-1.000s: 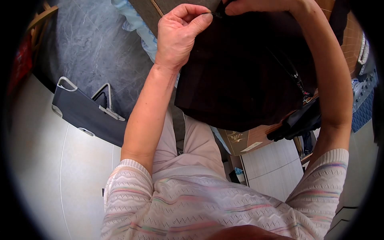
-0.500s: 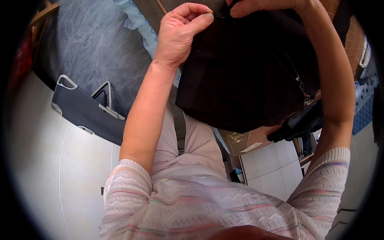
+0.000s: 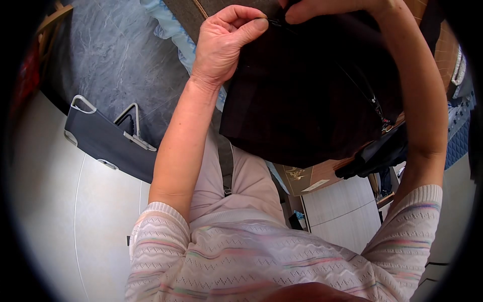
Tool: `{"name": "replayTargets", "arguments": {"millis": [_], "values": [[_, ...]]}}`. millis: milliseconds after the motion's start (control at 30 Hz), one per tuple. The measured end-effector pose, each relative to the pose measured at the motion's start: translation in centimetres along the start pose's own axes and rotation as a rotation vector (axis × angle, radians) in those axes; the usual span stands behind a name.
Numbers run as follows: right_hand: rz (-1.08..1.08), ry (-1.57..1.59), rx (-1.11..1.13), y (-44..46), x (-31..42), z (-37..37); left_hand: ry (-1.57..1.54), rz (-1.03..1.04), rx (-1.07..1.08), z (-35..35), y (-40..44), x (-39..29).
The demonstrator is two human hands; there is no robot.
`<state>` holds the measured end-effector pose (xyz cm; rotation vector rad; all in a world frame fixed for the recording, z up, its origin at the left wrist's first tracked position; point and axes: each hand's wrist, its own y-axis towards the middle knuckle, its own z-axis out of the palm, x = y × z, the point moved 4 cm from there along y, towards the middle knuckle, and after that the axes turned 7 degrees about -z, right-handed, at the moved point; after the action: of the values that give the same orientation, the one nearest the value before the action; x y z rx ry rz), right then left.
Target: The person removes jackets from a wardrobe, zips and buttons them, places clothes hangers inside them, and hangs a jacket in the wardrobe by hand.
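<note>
A large piece of very dark cloth (image 3: 302, 100), nearly black, spreads over the surface in front of me. At its upper left edge, my left hand (image 3: 221, 43) is closed, with thumb and index finger pinching the cloth. A small dark strip with pale glints (image 3: 275, 22) runs from that pinch toward my other hand; its kind is unclear. My right hand (image 3: 324, 9) is closed on the cloth at the top of the view, its fingers partly cut off by the frame. On the cloth's right side lies a thin cord with a shiny metal end (image 3: 377, 108).
A grey folding stool-like piece with metal legs (image 3: 108, 138) stands at left on the floor. Pale blue ruffled fabric (image 3: 168, 25) edges the surface. Below the cloth's right are a brown box (image 3: 302, 180) and white drawers (image 3: 342, 206). Blue quilted fabric (image 3: 458, 141) lies far right.
My right hand has shifted very slightly left, and the strip between my hands has changed its angle a little. My left hand keeps its pinch almost in place.
</note>
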<state>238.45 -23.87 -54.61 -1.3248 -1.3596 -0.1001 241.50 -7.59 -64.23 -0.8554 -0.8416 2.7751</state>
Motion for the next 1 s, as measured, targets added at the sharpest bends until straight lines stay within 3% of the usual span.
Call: {"name": "replayTargets", "arguments": {"millis": [133,300,500,867,1000], "values": [[-0.018,0.061,-0.02,-0.6,0.3,-0.6,0.024,0.04,0.018,0.7,-0.3,-0.5],[0.178,0.025,0.039,-0.2,1.5,-0.8,0.016,0.015,-0.027,0.3,-0.1,-0.2],[0.06,0.106,0.067,-0.2,0.4,-0.7,-0.008,0.019,0.003,-0.1,0.0,-0.1],[0.185,-0.069,0.173,1.1,1.6,-1.0,0.007,0.028,-0.021,0.1,0.0,-0.1],[0.067,0.002,0.219,1.7,0.8,-1.0,0.013,0.022,-0.016,0.0,0.0,-0.1]]}}
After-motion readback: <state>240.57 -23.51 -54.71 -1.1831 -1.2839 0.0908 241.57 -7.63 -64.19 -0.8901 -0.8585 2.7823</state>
